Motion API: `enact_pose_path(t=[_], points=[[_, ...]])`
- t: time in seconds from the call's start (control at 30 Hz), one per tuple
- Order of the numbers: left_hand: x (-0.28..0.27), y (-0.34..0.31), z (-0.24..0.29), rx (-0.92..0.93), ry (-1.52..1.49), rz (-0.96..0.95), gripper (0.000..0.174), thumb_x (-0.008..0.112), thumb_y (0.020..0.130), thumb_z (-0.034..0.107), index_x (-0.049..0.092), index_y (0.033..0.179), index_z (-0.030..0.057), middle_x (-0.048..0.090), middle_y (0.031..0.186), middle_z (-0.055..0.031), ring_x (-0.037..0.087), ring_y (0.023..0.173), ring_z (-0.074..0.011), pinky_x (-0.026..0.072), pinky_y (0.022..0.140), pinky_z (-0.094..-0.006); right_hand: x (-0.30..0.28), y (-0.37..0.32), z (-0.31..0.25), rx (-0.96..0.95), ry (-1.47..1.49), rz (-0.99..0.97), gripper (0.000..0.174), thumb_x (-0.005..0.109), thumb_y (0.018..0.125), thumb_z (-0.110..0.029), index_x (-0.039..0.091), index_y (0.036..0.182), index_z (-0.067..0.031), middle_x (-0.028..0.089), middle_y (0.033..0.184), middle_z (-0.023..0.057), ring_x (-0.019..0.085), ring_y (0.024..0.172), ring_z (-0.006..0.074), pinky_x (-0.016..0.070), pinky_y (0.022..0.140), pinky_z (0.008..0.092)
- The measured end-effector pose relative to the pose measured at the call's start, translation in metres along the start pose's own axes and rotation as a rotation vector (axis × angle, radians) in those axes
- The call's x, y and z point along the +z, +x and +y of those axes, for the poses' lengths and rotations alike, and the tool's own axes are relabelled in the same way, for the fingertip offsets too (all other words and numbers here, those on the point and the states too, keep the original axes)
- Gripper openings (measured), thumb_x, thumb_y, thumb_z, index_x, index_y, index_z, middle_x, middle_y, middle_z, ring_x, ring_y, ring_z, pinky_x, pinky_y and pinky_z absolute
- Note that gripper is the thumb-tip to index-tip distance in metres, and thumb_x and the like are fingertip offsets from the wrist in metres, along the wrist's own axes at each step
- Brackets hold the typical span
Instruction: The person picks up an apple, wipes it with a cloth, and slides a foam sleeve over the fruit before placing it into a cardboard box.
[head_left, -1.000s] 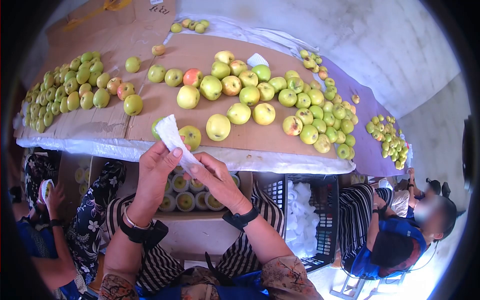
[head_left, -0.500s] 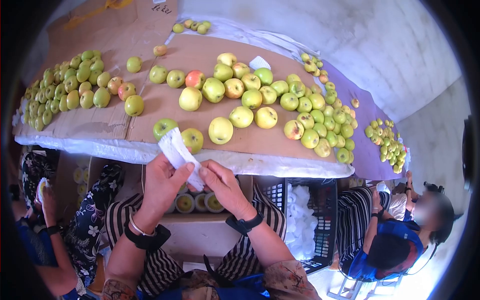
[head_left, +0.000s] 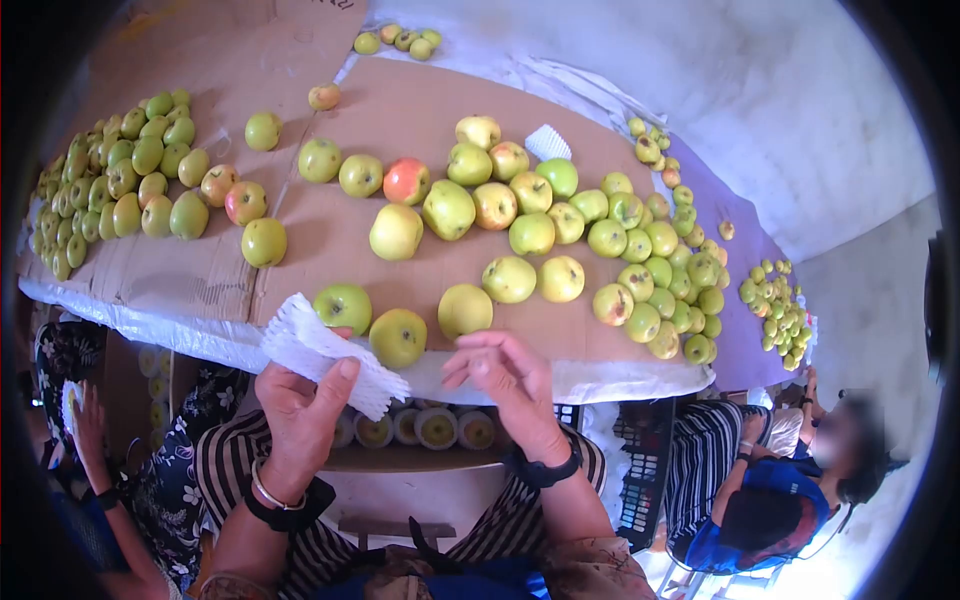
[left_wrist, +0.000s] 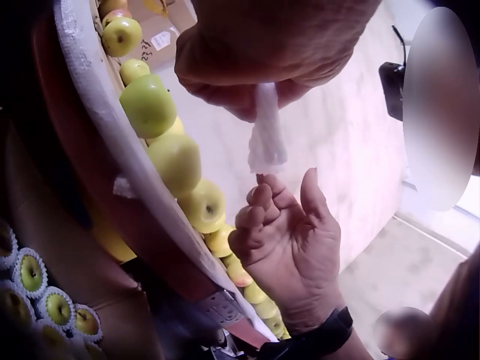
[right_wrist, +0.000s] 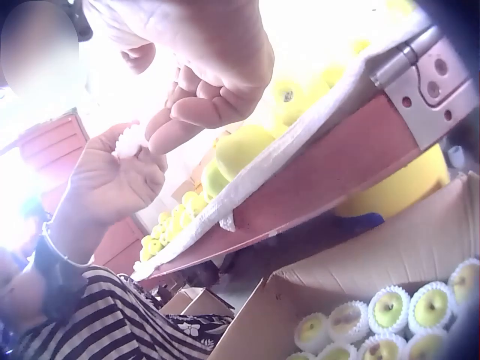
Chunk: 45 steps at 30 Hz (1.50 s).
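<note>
My left hand [head_left: 303,412] pinches a white foam net sleeve [head_left: 335,360] between thumb and fingers, just in front of the table's edge. The sleeve lies flattened, its scalloped end pointing right. To its right, my right hand [head_left: 512,385] is raised with loosely bent fingers and holds nothing. In the left wrist view, that right hand [left_wrist: 289,251] has its fingertips close below the sleeve's end [left_wrist: 268,142]. Nearest the hands on the table are a green apple [head_left: 343,304], a yellow-green apple [head_left: 398,338] and another yellow-green apple [head_left: 465,311].
Many apples spread over the cardboard-covered table [head_left: 310,235]. Beneath its edge, a carton [right_wrist: 259,315] holds apples in foam nets [right_wrist: 389,310]. A black crate [head_left: 645,455] stands to the right. A person [head_left: 770,500] sits on the right; on the left, another person's hand [head_left: 90,425] holds a netted apple.
My right hand has let go of the sleeve and moved right. The sleeve, earlier a narrow strip stretched between both hands, now shows wider and turned in my left hand.
</note>
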<state>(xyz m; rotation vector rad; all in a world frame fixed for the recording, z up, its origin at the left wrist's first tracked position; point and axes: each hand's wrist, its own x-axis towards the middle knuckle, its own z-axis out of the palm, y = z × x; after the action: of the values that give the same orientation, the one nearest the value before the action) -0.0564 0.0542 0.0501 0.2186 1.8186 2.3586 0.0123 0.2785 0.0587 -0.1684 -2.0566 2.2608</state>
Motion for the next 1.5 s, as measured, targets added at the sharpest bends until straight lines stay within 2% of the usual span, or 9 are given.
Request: enact_pose_path(t=[0.23, 0.37, 0.47, 0.57, 0.67, 0.9, 1.23, 1.4, 1.5], points=[[0.010, 0.031, -0.003, 0.100, 0.062, -0.103, 0.023, 0.071, 0.086, 0.002, 0.066, 0.109, -0.0016, 0.069, 0.105, -0.0072, 0.063, 0.094, -0.0122, 0.0504, 0.085, -0.0294, -0.072, 0.067, -0.051, -0.153, -0.552, 0.344, 0.019, 0.062, 0.093, -0.009, 0.061, 0.109, 0.0013, 0.069, 0.090, 0.0096, 0.066, 0.078, 0.0136, 0.0526, 0.072, 0.0280], [0.020, 0.043, -0.001, 0.185, 0.094, -0.130, 0.022, 0.071, 0.086, 0.001, 0.067, 0.107, -0.0016, 0.070, 0.099, -0.0064, 0.065, 0.088, -0.0113, 0.0520, 0.080, -0.0285, -0.135, 0.129, -0.064, -0.191, -1.180, 0.504, 0.029, 0.064, 0.087, -0.019, 0.062, 0.112, -0.0039, 0.069, 0.094, 0.0178, 0.068, 0.083, 0.0314, 0.0532, 0.076, 0.0391], [0.023, 0.046, -0.005, 0.183, 0.101, -0.122, 0.021, 0.071, 0.085, 0.000, 0.068, 0.106, -0.0012, 0.070, 0.094, -0.0048, 0.065, 0.084, -0.0110, 0.0526, 0.077, -0.0284, -0.166, 0.178, -0.054, -0.248, -1.517, 0.420, 0.043, 0.063, 0.084, -0.021, 0.057, 0.123, -0.0058, 0.068, 0.106, 0.0200, 0.066, 0.096, 0.0360, 0.0517, 0.082, 0.0452], [0.023, 0.053, -0.009, 0.246, 0.159, -0.115, 0.019, 0.070, 0.086, 0.000, 0.068, 0.105, -0.0009, 0.070, 0.091, -0.0036, 0.065, 0.081, -0.0110, 0.0529, 0.074, -0.0281, -0.153, 0.211, -0.062, -0.014, -1.644, 0.193, 0.060, 0.068, 0.076, -0.016, 0.050, 0.131, -0.0021, 0.062, 0.124, 0.0212, 0.057, 0.119, 0.0377, 0.0463, 0.097, 0.0445], [0.022, 0.059, -0.011, 0.242, 0.177, -0.126, 0.017, 0.069, 0.086, 0.000, 0.068, 0.103, -0.0008, 0.070, 0.090, -0.0038, 0.065, 0.082, -0.0104, 0.0530, 0.074, -0.0280, -0.177, 0.245, -0.044, 0.109, -1.570, 0.040, 0.068, 0.068, 0.073, -0.017, 0.047, 0.137, -0.0065, 0.062, 0.121, 0.0229, 0.059, 0.115, 0.0355, 0.0481, 0.095, 0.0451], [0.027, 0.069, -0.012, 0.179, 0.114, -0.121, 0.015, 0.068, 0.086, -0.001, 0.067, 0.101, -0.0006, 0.070, 0.089, -0.0038, 0.066, 0.082, -0.0099, 0.0533, 0.073, -0.0279, -0.193, 0.246, -0.042, 0.051, -1.385, 0.121, 0.073, 0.077, 0.068, -0.019, 0.048, 0.133, -0.0039, 0.062, 0.120, 0.0218, 0.061, 0.110, 0.0361, 0.0475, 0.097, 0.0410], [0.026, 0.069, -0.012, 0.164, 0.077, -0.101, 0.017, 0.068, 0.088, 0.002, 0.067, 0.105, -0.0005, 0.070, 0.093, -0.0041, 0.066, 0.086, -0.0105, 0.0534, 0.077, -0.0283, -0.173, 0.156, -0.079, -0.008, -0.194, 0.127, 0.056, 0.065, 0.087, -0.021, 0.045, 0.134, 0.0003, 0.061, 0.120, 0.0084, 0.061, 0.103, 0.0142, 0.0495, 0.085, 0.0281], [0.026, 0.068, -0.014, 0.180, 0.115, -0.106, 0.019, 0.068, 0.088, 0.003, 0.067, 0.106, -0.0007, 0.070, 0.094, -0.0043, 0.065, 0.088, -0.0107, 0.0530, 0.079, -0.0285, -0.151, 0.095, -0.067, 0.093, 0.191, -0.014, 0.069, 0.061, 0.087, -0.031, 0.037, 0.141, 0.0047, 0.058, 0.126, 0.0188, 0.066, 0.103, 0.0345, 0.0531, 0.081, 0.0361], [0.027, 0.066, -0.012, 0.181, 0.132, -0.118, 0.018, 0.069, 0.088, 0.003, 0.067, 0.105, -0.0006, 0.070, 0.094, -0.0042, 0.065, 0.087, -0.0105, 0.0529, 0.078, -0.0281, -0.146, 0.073, -0.052, 0.151, 0.424, -0.114, 0.073, 0.062, 0.086, -0.034, 0.035, 0.142, 0.0042, 0.058, 0.126, 0.0218, 0.065, 0.102, 0.0363, 0.0533, 0.080, 0.0377]])
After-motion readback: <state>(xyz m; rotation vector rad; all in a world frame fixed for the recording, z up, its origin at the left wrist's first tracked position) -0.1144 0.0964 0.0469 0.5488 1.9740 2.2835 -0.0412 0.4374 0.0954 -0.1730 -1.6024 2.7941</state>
